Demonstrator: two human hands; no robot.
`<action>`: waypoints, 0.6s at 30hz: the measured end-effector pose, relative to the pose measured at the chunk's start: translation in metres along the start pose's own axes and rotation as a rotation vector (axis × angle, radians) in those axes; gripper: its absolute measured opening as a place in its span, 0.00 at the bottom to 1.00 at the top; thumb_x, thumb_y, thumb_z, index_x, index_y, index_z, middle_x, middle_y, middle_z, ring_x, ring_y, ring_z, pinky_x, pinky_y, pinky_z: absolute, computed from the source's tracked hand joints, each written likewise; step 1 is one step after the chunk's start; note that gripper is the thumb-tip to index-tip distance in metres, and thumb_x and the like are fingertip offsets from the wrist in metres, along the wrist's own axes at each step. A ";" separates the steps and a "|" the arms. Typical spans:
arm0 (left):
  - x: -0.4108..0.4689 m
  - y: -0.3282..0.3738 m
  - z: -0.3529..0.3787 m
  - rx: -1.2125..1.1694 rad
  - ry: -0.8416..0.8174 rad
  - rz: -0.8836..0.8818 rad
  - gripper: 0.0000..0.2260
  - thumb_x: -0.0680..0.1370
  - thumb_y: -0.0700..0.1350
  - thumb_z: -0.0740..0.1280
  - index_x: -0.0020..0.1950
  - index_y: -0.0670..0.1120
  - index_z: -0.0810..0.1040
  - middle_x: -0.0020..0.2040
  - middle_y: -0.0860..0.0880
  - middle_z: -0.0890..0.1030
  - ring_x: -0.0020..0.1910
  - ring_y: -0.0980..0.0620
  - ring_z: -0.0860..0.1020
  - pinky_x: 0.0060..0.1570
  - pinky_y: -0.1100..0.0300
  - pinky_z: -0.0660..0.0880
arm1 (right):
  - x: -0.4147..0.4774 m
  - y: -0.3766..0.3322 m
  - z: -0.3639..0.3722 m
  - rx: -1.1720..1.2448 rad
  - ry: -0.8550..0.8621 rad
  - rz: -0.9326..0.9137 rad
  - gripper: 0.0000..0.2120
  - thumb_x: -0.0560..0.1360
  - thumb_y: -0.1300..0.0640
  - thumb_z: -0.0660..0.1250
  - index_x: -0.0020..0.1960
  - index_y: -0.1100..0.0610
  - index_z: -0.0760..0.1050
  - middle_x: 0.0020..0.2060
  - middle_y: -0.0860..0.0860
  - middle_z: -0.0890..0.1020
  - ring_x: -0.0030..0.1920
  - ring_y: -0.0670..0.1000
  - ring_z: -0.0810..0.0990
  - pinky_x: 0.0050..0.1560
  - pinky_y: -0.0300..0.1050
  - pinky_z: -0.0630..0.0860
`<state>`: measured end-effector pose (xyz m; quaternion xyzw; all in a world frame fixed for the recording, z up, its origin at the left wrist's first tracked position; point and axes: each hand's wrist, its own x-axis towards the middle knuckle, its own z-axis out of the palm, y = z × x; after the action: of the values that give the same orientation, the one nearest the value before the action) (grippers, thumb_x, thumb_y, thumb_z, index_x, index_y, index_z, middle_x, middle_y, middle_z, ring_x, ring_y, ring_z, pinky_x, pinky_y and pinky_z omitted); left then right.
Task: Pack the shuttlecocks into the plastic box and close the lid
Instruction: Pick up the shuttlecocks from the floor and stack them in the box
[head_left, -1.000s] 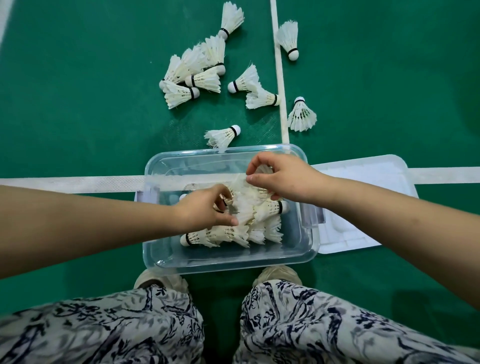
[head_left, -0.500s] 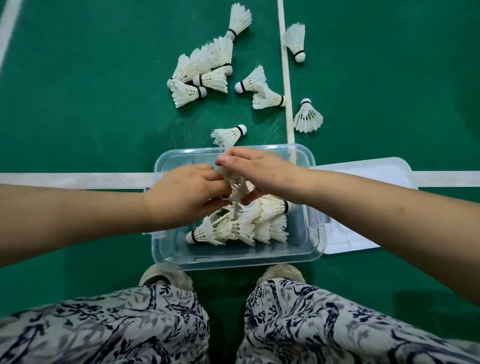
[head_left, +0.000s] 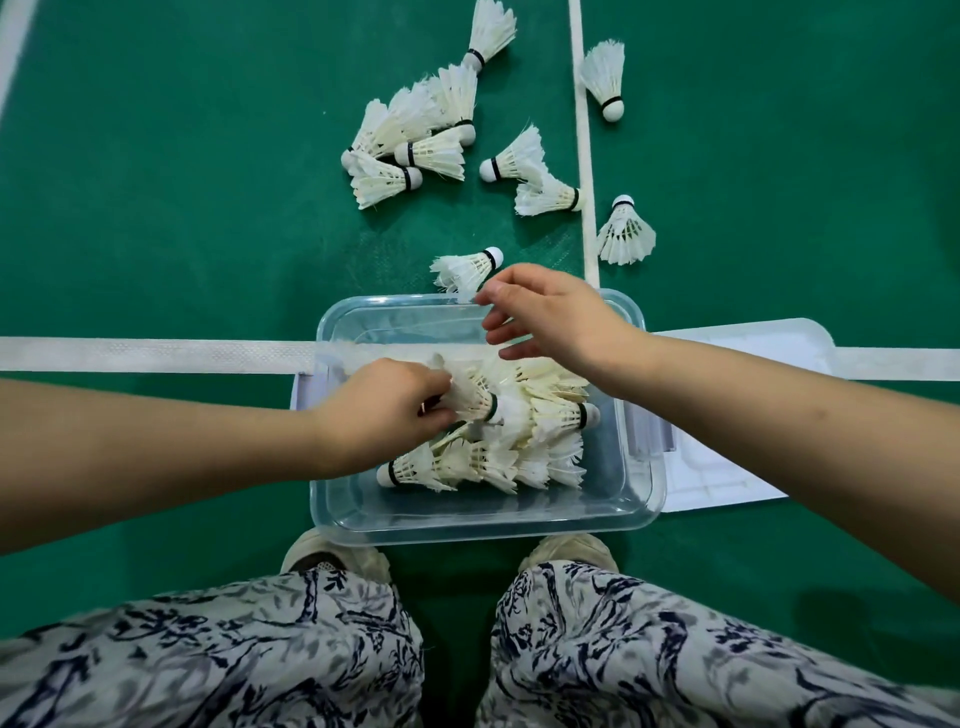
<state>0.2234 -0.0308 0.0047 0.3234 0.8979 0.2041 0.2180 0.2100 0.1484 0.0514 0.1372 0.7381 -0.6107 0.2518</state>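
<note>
A pile of shuttlecocks (head_left: 498, 431) lies in the middle of the clear plastic box (head_left: 483, 519), which sits on the green floor (head_left: 182, 208) just in front of the person's shoes. The feathers overlap in a loose heap, several corks pointing left and right, and the near part of the box bottom is bare.

The left hand (head_left: 384, 410) reaches into the box from the left, its fingers curled around the feather end of one shuttlecock on top of the heap, seemingly setting it in place. The right hand (head_left: 550, 317) hovers over the far rim of the box, fingers loosely spread and holding nothing, pointed toward the nearest loose shuttlecock (head_left: 465, 267), which lies on the floor just beyond the rim.

More loose shuttlecocks remain on the floor further out: a cluster (head_left: 415, 140) of several lying together, a pair (head_left: 530, 174) near the vertical white line (head_left: 584, 156), one (head_left: 626, 234) standing on its feathers to the right of that line, and two others near the top of the view.

The lid (head_left: 753, 415) lies flat on the floor to the right of the box, partly tucked under its edge.

By the look of it the packing is around halfway: roughly as many shuttlecocks appear outside as inside. The rest have to be gathered, then the lid fitted and shut.
</note>
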 end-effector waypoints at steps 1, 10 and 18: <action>0.003 0.003 0.003 -0.029 -0.018 -0.017 0.14 0.76 0.46 0.65 0.33 0.47 0.64 0.31 0.49 0.72 0.34 0.49 0.68 0.35 0.58 0.59 | 0.000 0.000 -0.001 0.016 0.014 -0.010 0.10 0.79 0.56 0.59 0.40 0.54 0.73 0.35 0.51 0.76 0.37 0.49 0.77 0.42 0.44 0.77; 0.017 0.019 0.027 -0.250 -0.264 -0.224 0.17 0.75 0.48 0.67 0.29 0.49 0.64 0.31 0.51 0.74 0.34 0.51 0.71 0.34 0.58 0.65 | -0.001 -0.002 -0.012 0.070 0.062 -0.056 0.14 0.80 0.59 0.58 0.37 0.56 0.73 0.31 0.53 0.75 0.31 0.49 0.74 0.36 0.40 0.75; 0.018 0.015 0.014 -0.354 -0.456 -0.302 0.11 0.72 0.53 0.69 0.33 0.53 0.72 0.33 0.57 0.74 0.36 0.55 0.72 0.38 0.62 0.68 | -0.016 0.000 -0.025 0.006 0.063 -0.060 0.14 0.79 0.57 0.58 0.36 0.55 0.74 0.32 0.50 0.76 0.33 0.48 0.75 0.37 0.43 0.75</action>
<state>0.2254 -0.0049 -0.0043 0.1810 0.8144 0.2446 0.4942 0.2177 0.1747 0.0633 0.1352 0.7476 -0.6155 0.2097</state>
